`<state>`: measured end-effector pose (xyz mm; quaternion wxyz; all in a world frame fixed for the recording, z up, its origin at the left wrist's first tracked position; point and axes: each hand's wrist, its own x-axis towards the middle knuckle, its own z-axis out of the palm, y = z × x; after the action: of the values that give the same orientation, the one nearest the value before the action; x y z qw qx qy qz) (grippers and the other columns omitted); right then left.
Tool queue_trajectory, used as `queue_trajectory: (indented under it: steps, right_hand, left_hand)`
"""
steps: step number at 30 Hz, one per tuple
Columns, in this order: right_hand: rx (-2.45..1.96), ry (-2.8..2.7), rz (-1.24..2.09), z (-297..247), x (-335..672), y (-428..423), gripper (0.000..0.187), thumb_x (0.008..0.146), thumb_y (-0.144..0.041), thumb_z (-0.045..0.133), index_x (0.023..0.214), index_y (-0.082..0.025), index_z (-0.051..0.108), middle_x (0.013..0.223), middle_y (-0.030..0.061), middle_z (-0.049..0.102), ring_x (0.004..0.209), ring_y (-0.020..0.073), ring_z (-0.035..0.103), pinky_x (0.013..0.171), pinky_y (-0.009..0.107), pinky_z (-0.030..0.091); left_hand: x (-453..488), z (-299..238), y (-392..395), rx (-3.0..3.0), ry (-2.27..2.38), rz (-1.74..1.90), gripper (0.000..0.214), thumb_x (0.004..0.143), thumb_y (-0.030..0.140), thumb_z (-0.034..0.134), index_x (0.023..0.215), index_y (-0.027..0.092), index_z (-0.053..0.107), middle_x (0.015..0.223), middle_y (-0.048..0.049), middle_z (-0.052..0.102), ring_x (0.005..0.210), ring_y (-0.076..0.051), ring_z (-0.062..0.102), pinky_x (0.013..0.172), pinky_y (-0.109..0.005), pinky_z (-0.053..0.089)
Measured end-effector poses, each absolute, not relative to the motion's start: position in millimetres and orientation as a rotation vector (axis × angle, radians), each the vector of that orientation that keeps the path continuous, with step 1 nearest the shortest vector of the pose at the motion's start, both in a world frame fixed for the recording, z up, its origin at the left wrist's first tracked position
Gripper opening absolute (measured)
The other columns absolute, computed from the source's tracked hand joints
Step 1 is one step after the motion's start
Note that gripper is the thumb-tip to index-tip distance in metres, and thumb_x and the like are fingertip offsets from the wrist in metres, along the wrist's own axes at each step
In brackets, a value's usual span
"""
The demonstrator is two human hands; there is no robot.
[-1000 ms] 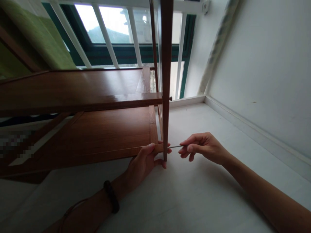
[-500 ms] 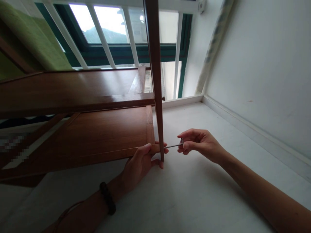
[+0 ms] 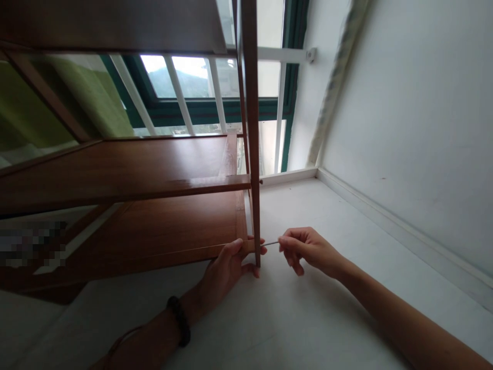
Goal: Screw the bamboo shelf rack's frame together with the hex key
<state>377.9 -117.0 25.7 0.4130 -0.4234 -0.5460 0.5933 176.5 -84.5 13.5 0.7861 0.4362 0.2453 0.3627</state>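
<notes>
A brown wooden shelf rack fills the left and middle, with a lower board (image 3: 185, 221) and an upright leg (image 3: 253, 128). My left hand (image 3: 227, 267) is wrapped round the front corner of the lower board where it meets the leg, its fingertips showing past the leg's far side. From that joint a thin metal hex key (image 3: 271, 242) sticks out to the right. My right hand (image 3: 310, 249) pinches the key's outer end between thumb and index finger, with the other fingers loosely curled below. The key's bent end is hidden by the fingers.
Another wooden shelf board (image 3: 154, 159) is above the lower one. Behind stand white railing bars (image 3: 181, 97) and a green-framed window (image 3: 265, 108). A white wall (image 3: 416, 128) rises on the right above the pale floor (image 3: 308, 318). A green curtain (image 3: 92, 103) hangs at left.
The view has tilted up, so the rack sits lower in it. My right hand has turned about the hex key's end, covering the bent part seen before. My left hand keeps its grip.
</notes>
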Motion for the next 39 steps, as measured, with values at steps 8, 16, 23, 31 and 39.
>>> queue_trajectory:
  steps: [8,16,23,31,39]
  right_hand:
    - [-1.069,-1.703,1.164,32.0,390.0,-116.4,0.025,0.075,-0.036,0.06,0.081,-0.012,0.061,0.064,0.0026,0.063,0.051,0.0103,0.059,0.049,0.023,0.049]
    - [-1.11,-1.986,0.622,33.1,388.6,-120.1,0.018,0.081,-0.031,0.055,0.08,-0.015,0.062,0.066,0.0035,0.066,0.055,0.0104,0.06,0.047,0.019,0.046]
    - [-1.077,-2.125,0.155,34.2,394.1,-119.3,0.014,0.081,-0.028,0.055,0.085,-0.019,0.065,0.082,0.0029,0.07,0.066,0.0112,0.063,0.063,0.023,0.049]
    - [-1.172,-2.066,0.559,35.4,380.6,-126.1,0.023,0.083,-0.034,0.05,0.094,-0.016,0.06,0.071,0.0026,0.066,0.059,0.0096,0.061,0.052,0.018,0.046]
    - [-1.281,-2.146,0.376,25.7,379.0,-122.6,0.024,0.089,-0.031,0.037,0.094,-0.017,0.056,0.072,0.0023,0.063,0.061,0.0103,0.056,0.06,0.022,0.042]
  left_hand:
    - [177.4,15.9,-85.9,0.935,0.543,0.795,0.033,0.081,0.034,0.042,0.092,0.012,0.064,0.089,-0.0136,0.063,0.082,-0.023,0.052,0.058,-0.031,0.042]
    - [172.8,10.9,-89.5,0.924,0.613,0.86,0.03,0.083,0.034,0.046,0.091,0.014,0.066,0.1,-0.0114,0.062,0.093,-0.022,0.051,0.066,-0.03,0.044]
    - [154.1,6.4,-80.3,0.97,0.812,0.762,0.034,0.076,0.042,0.056,0.087,0.012,0.067,0.094,-0.0115,0.063,0.09,-0.021,0.053,0.065,-0.029,0.043]
    - [155.1,6.0,-81.3,1.03,0.763,0.737,0.039,0.079,0.046,0.051,0.091,0.012,0.067,0.099,-0.012,0.063,0.088,-0.02,0.054,0.064,-0.028,0.042]
    - [156.1,5.0,-81.5,1.08,0.784,0.742,0.045,0.078,0.051,0.048,0.09,0.012,0.066,0.099,-0.0132,0.062,0.086,-0.021,0.055,0.063,-0.029,0.043]
